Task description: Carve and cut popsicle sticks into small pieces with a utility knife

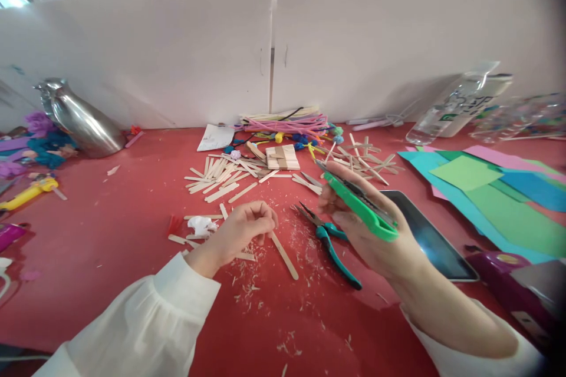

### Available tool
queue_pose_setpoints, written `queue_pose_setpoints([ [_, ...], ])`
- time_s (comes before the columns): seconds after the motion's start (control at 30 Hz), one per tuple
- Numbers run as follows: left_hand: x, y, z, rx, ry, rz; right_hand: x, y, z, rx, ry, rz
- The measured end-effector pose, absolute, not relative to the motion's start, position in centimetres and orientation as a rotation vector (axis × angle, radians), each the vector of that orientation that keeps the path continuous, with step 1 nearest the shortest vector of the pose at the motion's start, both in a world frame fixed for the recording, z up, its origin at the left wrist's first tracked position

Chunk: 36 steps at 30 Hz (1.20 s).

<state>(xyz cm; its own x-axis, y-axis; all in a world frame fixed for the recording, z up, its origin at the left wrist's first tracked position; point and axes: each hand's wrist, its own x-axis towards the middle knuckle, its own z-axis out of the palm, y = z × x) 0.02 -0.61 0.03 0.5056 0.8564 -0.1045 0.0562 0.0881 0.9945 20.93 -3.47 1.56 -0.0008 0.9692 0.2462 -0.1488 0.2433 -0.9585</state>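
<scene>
My left hand is closed, thumb and fingers pinched on one end of a flat wooden craft stick, which slants down to the right. The fingers hide its upper end. My right hand is wrapped around a green utility knife, raised above the table with its tip toward the upper left. Between my hands, teal-handled needle-nose pliers lie on the red table. Small wood shavings are scattered around and below the stick. A crumpled white tissue lies beside my left wrist.
Loose craft sticks and a banded bundle lie ahead, before pipe cleaners. At right are a tablet, coloured sheets, a plastic bottle and a purple glue gun. A metal jug and yellow tool stand left.
</scene>
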Motion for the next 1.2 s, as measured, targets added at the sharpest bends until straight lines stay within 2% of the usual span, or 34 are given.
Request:
queue_pose_setpoints([
  [0.27,0.0,-0.7,0.3,1.156,0.64,0.769,20.6,-3.0,0.1,-0.999,-1.213,1.117],
  [0.87,-0.4,-0.8,0.7,0.939,0.487,0.702,20.2,-3.8,0.5,-1.07,-1.337,1.053],
  [1.07,-0.1,-1.0,0.9,1.06,0.573,0.707,20.2,-3.9,0.6,-1.077,-1.345,1.045],
  [1.2,-0.5,-0.9,1.4,1.474,0.827,0.579,20.5,-4.1,1.4,-1.143,-1.422,1.002],
])
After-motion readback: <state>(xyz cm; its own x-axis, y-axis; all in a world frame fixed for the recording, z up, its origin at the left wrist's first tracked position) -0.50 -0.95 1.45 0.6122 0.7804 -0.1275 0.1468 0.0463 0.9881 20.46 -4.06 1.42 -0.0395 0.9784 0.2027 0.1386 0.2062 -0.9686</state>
